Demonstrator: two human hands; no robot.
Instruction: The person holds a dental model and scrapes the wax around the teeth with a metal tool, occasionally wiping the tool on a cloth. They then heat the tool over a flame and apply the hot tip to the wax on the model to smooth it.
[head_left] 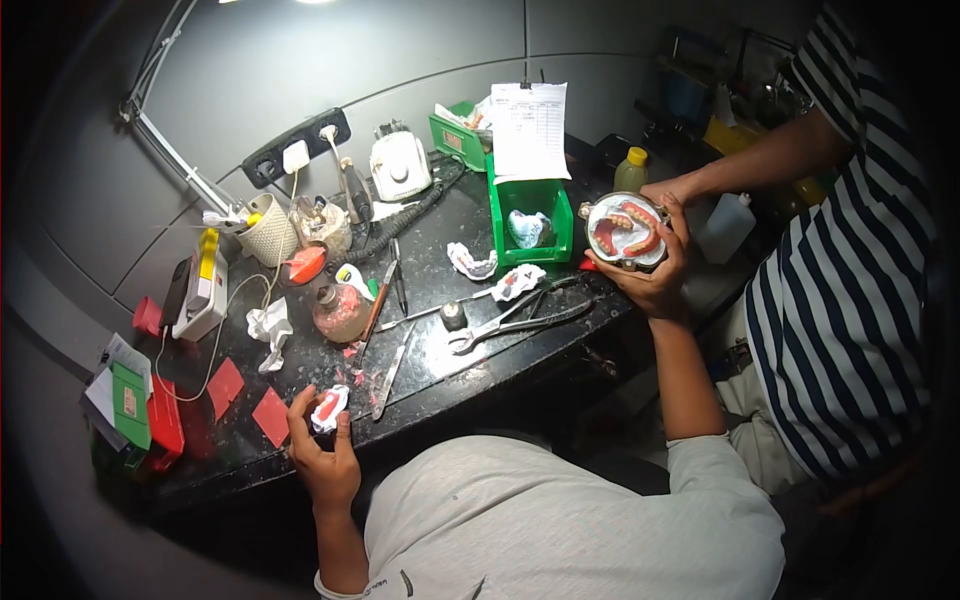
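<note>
My left hand [326, 462] is closed around a small white dental cast [331, 408] with red wax on it, at the bench's front edge. Out to the right, my right hand [660, 282] grips a round metal denture flask [627, 232]. White plaster fills the flask, with pink gums and teeth set in it. A co-worker's hand [672, 190] reaches in close behind the flask; whether it touches is hidden. Between my hands lie pliers [520, 325], a plaster knife [393, 370], a small dark cylinder [453, 316] and two white casts, one of them a dental arch [471, 262].
A green bin [532, 215] holding a cast stands at the back, paper clipped above it. A glass burner [340, 312], crumpled tissue [268, 330] and red wax sheets [270, 416] lie left. The co-worker in a striped shirt [840, 330] stands close on the right.
</note>
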